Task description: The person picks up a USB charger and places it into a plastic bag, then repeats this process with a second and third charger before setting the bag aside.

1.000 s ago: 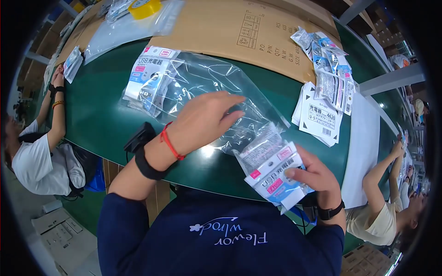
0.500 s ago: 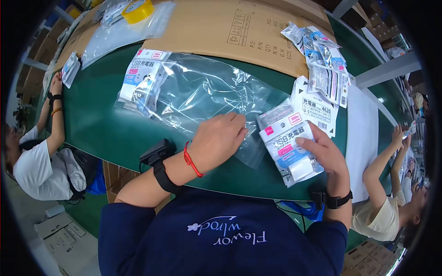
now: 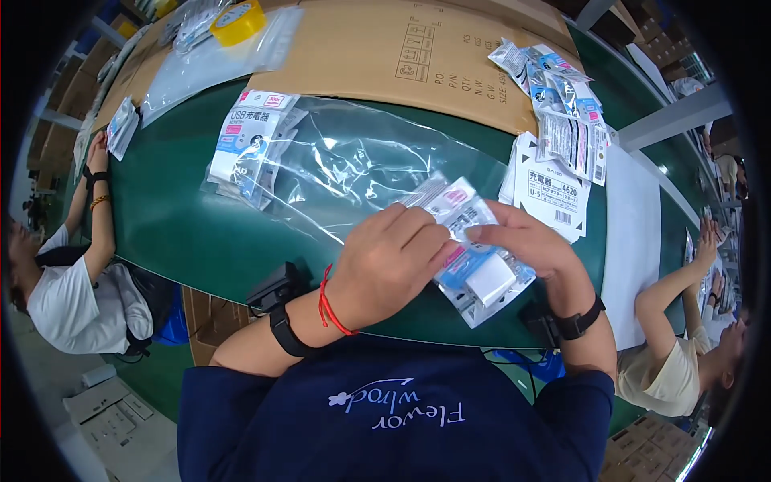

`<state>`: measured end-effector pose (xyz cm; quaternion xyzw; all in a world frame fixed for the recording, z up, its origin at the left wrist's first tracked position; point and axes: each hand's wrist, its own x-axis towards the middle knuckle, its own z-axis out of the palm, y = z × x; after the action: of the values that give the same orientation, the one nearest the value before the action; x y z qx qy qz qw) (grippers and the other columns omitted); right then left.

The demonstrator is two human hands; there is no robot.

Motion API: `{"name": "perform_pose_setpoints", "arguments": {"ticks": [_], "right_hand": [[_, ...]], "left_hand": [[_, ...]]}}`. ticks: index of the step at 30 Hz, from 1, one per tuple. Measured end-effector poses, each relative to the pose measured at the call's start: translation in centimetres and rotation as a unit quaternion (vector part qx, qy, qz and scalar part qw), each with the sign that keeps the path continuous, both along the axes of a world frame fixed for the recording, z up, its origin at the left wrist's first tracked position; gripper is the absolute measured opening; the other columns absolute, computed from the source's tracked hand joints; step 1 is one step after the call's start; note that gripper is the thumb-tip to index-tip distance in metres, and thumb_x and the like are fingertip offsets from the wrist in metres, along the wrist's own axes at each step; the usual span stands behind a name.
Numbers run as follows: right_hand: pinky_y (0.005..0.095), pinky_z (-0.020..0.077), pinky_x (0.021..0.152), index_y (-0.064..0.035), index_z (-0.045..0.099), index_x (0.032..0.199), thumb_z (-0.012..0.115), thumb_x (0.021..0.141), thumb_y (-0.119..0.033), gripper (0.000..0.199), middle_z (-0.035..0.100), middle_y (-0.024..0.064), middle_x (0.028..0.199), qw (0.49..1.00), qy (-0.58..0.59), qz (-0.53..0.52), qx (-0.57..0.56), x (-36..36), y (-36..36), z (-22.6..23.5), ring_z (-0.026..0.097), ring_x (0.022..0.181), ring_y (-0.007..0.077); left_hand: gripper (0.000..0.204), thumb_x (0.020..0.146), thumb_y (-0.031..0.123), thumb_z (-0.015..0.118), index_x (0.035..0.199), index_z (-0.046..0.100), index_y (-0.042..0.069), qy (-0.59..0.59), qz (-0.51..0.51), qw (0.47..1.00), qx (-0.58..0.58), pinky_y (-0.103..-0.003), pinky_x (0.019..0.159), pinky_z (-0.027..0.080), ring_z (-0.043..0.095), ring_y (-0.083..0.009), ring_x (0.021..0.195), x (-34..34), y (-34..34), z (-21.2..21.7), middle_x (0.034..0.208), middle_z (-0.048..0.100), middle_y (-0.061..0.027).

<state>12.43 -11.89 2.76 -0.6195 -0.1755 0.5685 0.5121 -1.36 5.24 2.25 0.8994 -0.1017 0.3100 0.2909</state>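
A small stack of charger packets [image 3: 491, 277], white and blue with a white plug block showing through the film, is held above the green table. My right hand [image 3: 536, 239] grips its right side, thumb across the front. Against its left side, my left hand [image 3: 393, 259] is closed, fingers curled at the packets' edge; its fingertips are partly hidden. Under and beyond my hands lies a clear plastic bag [image 3: 353, 153]. More charger packets [image 3: 245, 140] lie stacked at the bag's left end.
A pile of charger packets [image 3: 562, 104] lies at the far right, partly on a stack of white printed labels [image 3: 550, 189]. Flattened cardboard [image 3: 345, 52] spans the back, with yellow tape [image 3: 238, 22] on clear bags. Co-workers sit at left [image 3: 80, 301] and right [image 3: 675, 345].
My right hand has brought the packets leftward and tilted them. My left hand has come to the packets' left edge from over the plastic bag.
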Motion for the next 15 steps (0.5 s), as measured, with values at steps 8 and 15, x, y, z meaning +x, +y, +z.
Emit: {"name": "perform_pose_setpoints", "arguments": {"ticks": [8,15], "right_hand": [[0.0257,0.0457,0.089,-0.0001,0.048,0.131,0.057,0.09,-0.01,0.043,0.062,0.0056,0.113,0.998,0.047,-0.032,0.011,1.5,2.5,-0.3,0.058,0.101,0.0104],[0.0258,0.0449,0.089,-0.0003,0.046,0.133,0.06,0.089,-0.012,0.048,0.06,0.0063,0.116,0.991,-0.051,0.118,0.043,3.0,4.1,-0.4,0.056,0.103,0.0109]], "left_hand": [[0.012,0.076,0.008,0.072,0.085,0.065,0.004,0.1,-0.124,0.974,-0.161,-0.029,0.053,0.045,0.059,-0.0209,0.064,-3.2,0.8,0.5,0.077,0.06,-0.007],[0.035,0.09,0.018,0.064,0.119,0.052,0.001,0.613,-0.17,0.556,-0.536,-0.023,0.051,0.046,0.06,-0.011,0.065,-5.1,1.5,-0.6,0.08,0.062,-0.0057]]}}
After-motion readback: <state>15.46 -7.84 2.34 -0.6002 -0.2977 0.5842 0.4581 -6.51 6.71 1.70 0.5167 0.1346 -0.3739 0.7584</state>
